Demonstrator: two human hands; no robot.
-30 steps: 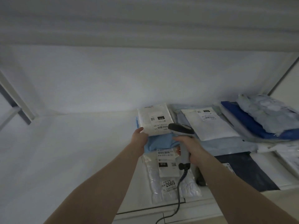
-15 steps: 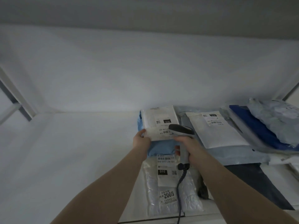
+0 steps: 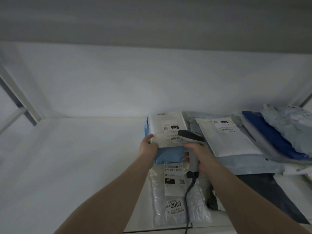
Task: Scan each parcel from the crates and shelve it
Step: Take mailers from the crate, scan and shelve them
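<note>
Now the white parcel (image 3: 166,127) lies flatter on the shelf (image 3: 84,157) stack; left hand (image 3: 148,148) pinches its near edge, right hand (image 3: 200,154) grips the scanner (image 3: 190,136) — nearly shelved.

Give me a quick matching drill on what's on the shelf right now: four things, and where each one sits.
Things:
1. white parcel
2. scanner
3. clear bubble parcel
4. dark blue bag

Places:
A. nearest the shelf's front edge
B. in the right hand
C. far right of the shelf
D. on the light blue parcel, held by the left hand

Pairs: 1-D, 2-B, 3-A, 4-C
</note>
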